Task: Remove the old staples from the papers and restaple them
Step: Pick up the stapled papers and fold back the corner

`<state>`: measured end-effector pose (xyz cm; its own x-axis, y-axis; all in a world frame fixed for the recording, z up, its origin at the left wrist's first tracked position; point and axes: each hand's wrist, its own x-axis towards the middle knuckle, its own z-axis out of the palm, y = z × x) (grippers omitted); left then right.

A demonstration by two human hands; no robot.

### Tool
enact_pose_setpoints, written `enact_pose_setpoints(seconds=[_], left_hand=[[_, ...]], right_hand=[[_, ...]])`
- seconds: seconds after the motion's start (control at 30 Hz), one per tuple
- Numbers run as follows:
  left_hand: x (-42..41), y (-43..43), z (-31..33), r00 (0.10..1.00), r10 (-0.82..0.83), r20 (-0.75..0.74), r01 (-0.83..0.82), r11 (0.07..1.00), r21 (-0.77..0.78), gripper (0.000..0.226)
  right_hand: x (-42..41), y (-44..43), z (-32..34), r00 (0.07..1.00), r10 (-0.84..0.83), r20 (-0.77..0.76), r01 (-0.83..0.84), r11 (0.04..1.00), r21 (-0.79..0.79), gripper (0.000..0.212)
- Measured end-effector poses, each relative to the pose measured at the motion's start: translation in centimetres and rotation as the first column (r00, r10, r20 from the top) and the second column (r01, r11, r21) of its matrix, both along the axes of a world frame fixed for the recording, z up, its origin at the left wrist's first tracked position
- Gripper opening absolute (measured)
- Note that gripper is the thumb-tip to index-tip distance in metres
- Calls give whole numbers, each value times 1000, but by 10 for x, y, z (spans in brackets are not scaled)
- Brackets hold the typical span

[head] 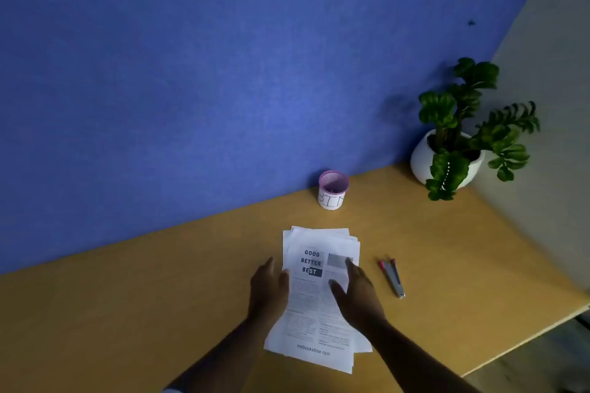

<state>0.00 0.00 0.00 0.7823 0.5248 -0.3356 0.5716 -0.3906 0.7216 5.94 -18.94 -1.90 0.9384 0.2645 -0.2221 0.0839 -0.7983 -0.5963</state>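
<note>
A loose stack of printed papers [311,306] lies on the wooden desk, its top sheet headed "GOOD BETTER BEST". My left hand [268,289] rests at the stack's left edge, fingers spread, thumb touching the top sheet. Over the right half of the stack my right hand [356,293] lies flat with fingers apart. Neither hand holds anything. A small grey stapler with pink ends [392,277] sits on the desk just right of the papers, apart from my right hand.
A pink-rimmed cup labelled "BIN" [333,190] stands against the blue partition behind the papers. A potted green plant in a white pot [453,150] fills the far right corner. The desk's edge [523,341] runs diagonally at the right.
</note>
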Motion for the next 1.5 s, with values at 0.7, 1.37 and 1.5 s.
enact_pose_setpoints(seconds=[0.7,1.37,1.5], left_hand=[[37,-5,-7,966,254,-43,-257,948,-189,24],[-20,-52,42,956,4,294,117,913,-391,27],[-3,-3,72,918,-1,397,12,1000,-25,44]], right_hand=[[-14,-16,-12,985,76,-156,-72,997,34,64],[5,25,77,994,-75,78,44,938,343,22],[12,9,95,995,93,29,-95,880,466,13]])
